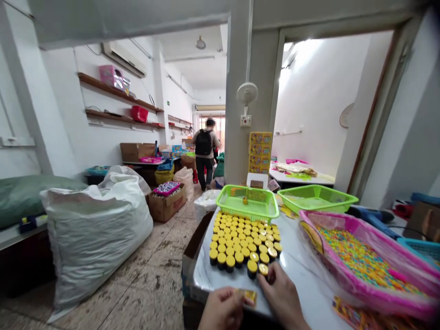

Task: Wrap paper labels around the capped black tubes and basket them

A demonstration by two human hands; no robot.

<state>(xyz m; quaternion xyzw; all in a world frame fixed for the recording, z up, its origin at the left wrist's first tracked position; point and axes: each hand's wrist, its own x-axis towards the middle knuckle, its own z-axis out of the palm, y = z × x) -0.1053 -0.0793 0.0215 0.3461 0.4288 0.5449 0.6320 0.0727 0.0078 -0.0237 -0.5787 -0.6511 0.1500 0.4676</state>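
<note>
Here is the small sheet (250,298), out over the near edge of the table (298,268), and the left hand (225,308) has it pinched between thumb and fingers, gripped by one end, probably so the printed part lies free. Over to the right hand (281,293): fingers curled, tips right at the lid of the nearest shiny-topped jar (263,269). Steadying it or pressing on its top? I cannot tell, nor whether the fingers close on it.

Just beyond, the rest of the jars (237,238) stand upright in a tight block, yellow lids up, which likely makes every top easy to reach. Several lids on the right side catch the light; those may carry something glossy.

Behind the block sits a green basket (249,212) with a little something inside, and to its right a second basket (318,202), both handy for loose pieces, I'd judge. On the right, the pink tray (388,300) brims with bright bits (357,252), its plastic liner perhaps there to stop them spilling.

Farther out, boxes (260,151) stack up beneath the fan (247,94), a bulging white sack (99,233) fills the left floor, and a person (205,146) with a backpack stands in the aisle.
</note>
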